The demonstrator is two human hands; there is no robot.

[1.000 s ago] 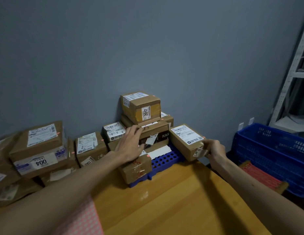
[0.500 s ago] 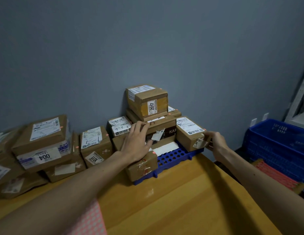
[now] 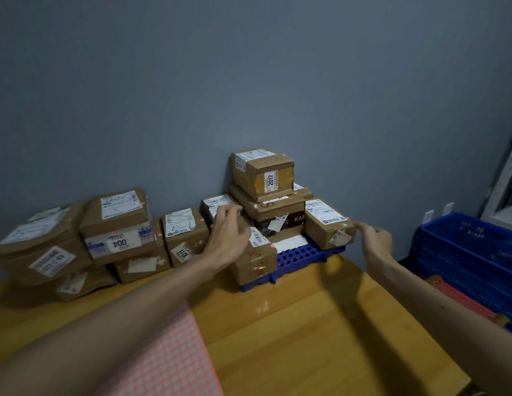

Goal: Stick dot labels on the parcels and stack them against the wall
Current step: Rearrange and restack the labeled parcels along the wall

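Brown cardboard parcels stand stacked against the grey wall (image 3: 249,81) on a wooden table (image 3: 306,338). The middle pile sits on a blue perforated tray (image 3: 300,252), with the parcel marked 2017 (image 3: 263,172) on top. My left hand (image 3: 229,238) hovers over the front parcel (image 3: 254,264), fingers loosely curled and holding nothing. My right hand (image 3: 374,238) is just right of the right-hand parcel (image 3: 329,224), one fingertip near its corner. Small orange dots show on several parcels. A pink sheet of dot labels (image 3: 163,361) lies under my left forearm.
More parcels lie at the left, among them one marked 004 (image 3: 117,224) and one marked 1011 (image 3: 183,235). A blue plastic crate (image 3: 472,252) stands right of the table, with a red mesh item (image 3: 460,298) beside it. A white frame (image 3: 506,181) leans at the far right.
My left hand has lifted off the front parcel and its fingers have curled. My right hand has let go of the right-hand parcel's side and drawn slightly away.
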